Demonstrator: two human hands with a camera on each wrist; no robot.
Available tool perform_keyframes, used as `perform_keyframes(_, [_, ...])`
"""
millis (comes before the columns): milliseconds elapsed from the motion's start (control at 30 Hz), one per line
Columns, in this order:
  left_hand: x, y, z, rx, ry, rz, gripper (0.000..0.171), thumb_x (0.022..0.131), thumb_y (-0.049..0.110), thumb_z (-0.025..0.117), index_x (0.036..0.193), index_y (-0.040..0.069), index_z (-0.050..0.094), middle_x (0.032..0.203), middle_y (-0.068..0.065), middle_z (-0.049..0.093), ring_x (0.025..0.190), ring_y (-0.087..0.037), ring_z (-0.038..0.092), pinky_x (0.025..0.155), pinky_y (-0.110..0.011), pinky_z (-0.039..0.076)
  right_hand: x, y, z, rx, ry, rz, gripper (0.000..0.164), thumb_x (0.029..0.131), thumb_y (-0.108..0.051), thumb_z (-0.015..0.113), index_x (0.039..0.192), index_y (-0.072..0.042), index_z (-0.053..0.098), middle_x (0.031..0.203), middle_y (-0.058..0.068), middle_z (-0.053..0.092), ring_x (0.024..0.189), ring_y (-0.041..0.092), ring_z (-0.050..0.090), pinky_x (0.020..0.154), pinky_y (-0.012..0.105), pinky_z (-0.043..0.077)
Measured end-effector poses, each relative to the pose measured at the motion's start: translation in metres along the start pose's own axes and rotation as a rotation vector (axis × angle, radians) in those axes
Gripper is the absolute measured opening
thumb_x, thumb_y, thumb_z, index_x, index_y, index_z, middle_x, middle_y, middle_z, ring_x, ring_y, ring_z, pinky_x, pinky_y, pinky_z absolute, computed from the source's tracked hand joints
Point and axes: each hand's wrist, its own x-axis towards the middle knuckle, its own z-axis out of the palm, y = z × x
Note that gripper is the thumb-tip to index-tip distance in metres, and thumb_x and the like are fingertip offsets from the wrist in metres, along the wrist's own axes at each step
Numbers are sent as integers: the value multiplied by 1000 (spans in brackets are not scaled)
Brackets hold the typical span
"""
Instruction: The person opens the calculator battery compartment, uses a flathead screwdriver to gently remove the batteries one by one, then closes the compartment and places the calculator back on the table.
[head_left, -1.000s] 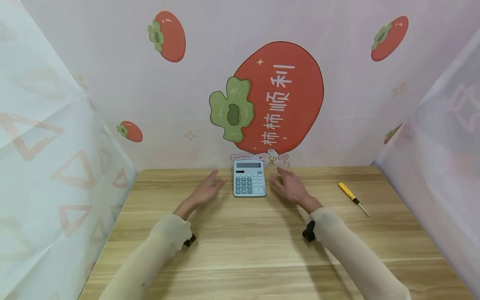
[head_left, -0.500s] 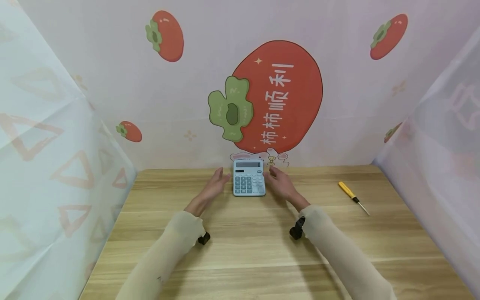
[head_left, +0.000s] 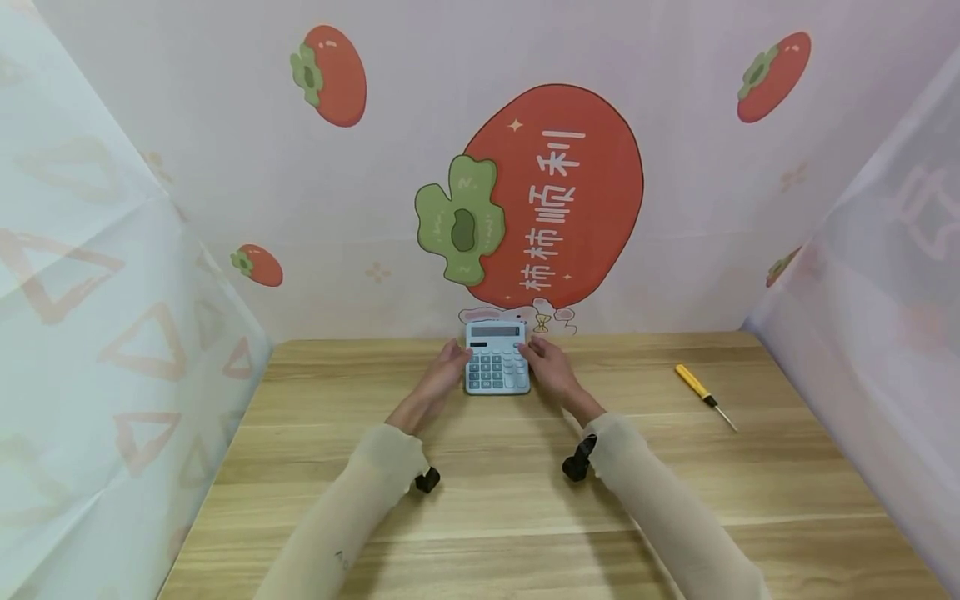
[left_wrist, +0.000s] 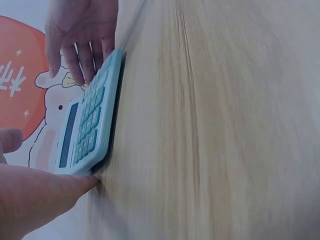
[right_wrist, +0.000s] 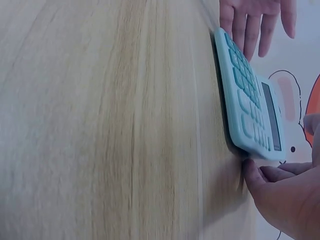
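A pale blue calculator (head_left: 498, 367) lies face up at the back of the wooden table, close to the backdrop. My left hand (head_left: 446, 371) is at its left side, and my right hand (head_left: 550, 368) is at its right. In the head view both thumbs come to or slightly over its side edges. The left wrist view shows the right hand (left_wrist: 85, 35) with fairly straight, spread fingers beside the calculator (left_wrist: 92, 115). In the right wrist view, the left hand (right_wrist: 255, 20) likewise has extended fingers, partly hidden behind the calculator. Firm contact cannot be made out.
A yellow-handled screwdriver (head_left: 697, 386) lies on the right part of the wooden table (head_left: 495, 517). A printed backdrop (head_left: 390, 167) rises behind the table's far edge, and pale sheets stand on the left and right. Black wrist cameras hang below both sleeves.
Both hands have moved inward from either side, closing on the calculator's edges. The calculator and the screwdriver stay where they were.
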Motion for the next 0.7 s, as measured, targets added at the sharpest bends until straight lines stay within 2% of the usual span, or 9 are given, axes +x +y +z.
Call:
perform_keyframes(400, [9,-2,13,-203,-2,-37,71,114,23,42,168,-3,2,176,-22,7,163,-36,6,133,-49,10,4,-2,13,15,45,-1,58,112,-27,56,162,-2,39,165,15,45,153,30,42,125,48,36])
perform_keyframes(567, [11,-3,15,-180,32,-56,60,115,16,38,167,-3,16,173,-20,23,162,-34,19,132,-48,17,7,-2,18,18,75,8,55,109,-15,60,160,-1,43,157,17,54,141,29,54,120,46,43])
perform_keyframes(700, [12,-3,15,-157,66,-71,53,114,12,41,164,-3,30,168,-18,37,158,-30,30,131,-45,24,9,1,20,27,115,10,53,105,-6,65,156,0,49,149,19,61,132,31,61,114,45,51])
